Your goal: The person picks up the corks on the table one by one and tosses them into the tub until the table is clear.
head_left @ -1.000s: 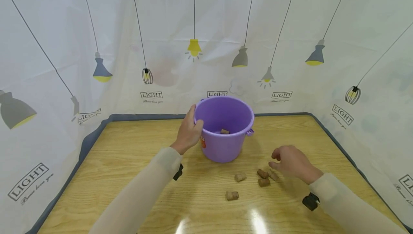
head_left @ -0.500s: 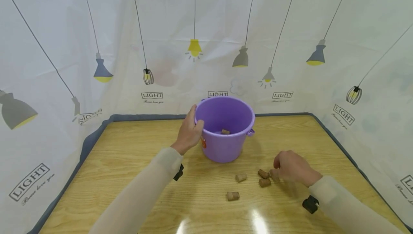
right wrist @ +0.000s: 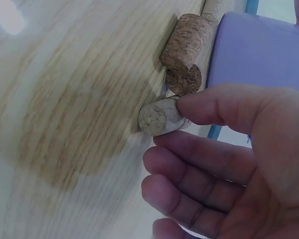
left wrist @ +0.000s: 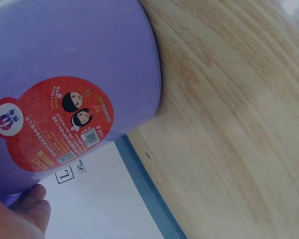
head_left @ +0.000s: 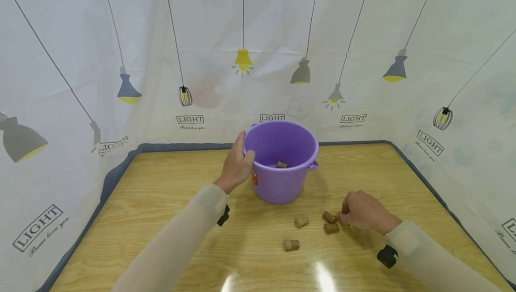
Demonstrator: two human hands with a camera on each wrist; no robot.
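Observation:
My left hand (head_left: 235, 166) grips the rim of a purple bucket (head_left: 280, 184), thumb inside the edge. A red sticker (left wrist: 60, 124) on the bucket's side shows in the left wrist view. One cork (head_left: 281, 165) lies inside the bucket. To the right on the table, my right hand (head_left: 364, 211) pinches a pale cork (right wrist: 162, 117) between thumb and index finger, the other fingers loosely bent. Right beside that cork are two darker corks, a speckled one (head_left: 331, 228) and another (head_left: 328, 217) behind it.
Two more corks lie on the wooden table (head_left: 169, 238): a pale cork (head_left: 301, 221) in front of the bucket and a brown cork (head_left: 291, 245) nearer the front. A white cloth (head_left: 201, 59) printed with lamps stands around the table's back and sides.
My right hand has come down to the pale cork, its thumb and index finger closing around it. The left hand and the bucket have stayed in place.

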